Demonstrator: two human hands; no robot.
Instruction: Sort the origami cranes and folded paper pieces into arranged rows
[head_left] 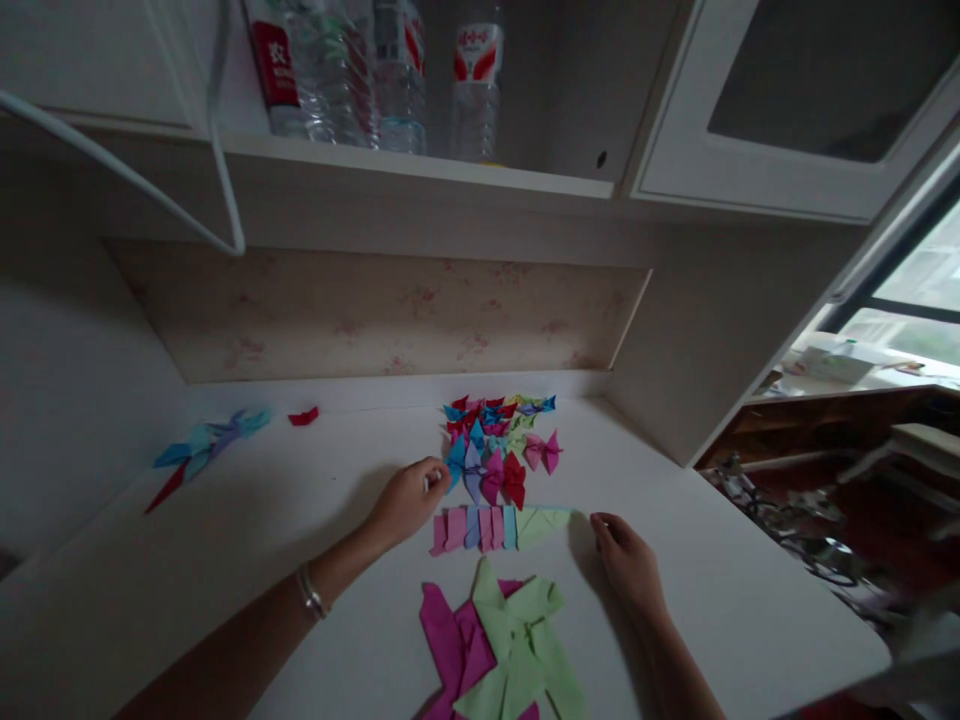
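Observation:
My left hand (pixel 409 500) has its fingers pinched at the left edge of a blue folded-paper piece (pixel 455 462). Beside that piece stand a lavender, a magenta and a red folded paper (pixel 514 480) in a row. My right hand (pixel 628 565) is closed with fingers curled, just right of a light green folded paper (pixel 541 524); nothing shows in its fingertips. That green paper ends a flat row of pink, lavender and blue folded strips (pixel 454 528). Nearer me, a large light green folded paper (pixel 521 640) overlaps a magenta one (pixel 446 630).
More colourful folded papers (pixel 499 410) cluster by the back wall. At the left lie a blue and red folded group (pixel 210 440) and a small red piece (pixel 304 416). Plastic bottles (pixel 476 90) stand on the shelf above. A white cable (pixel 150 185) hangs at upper left.

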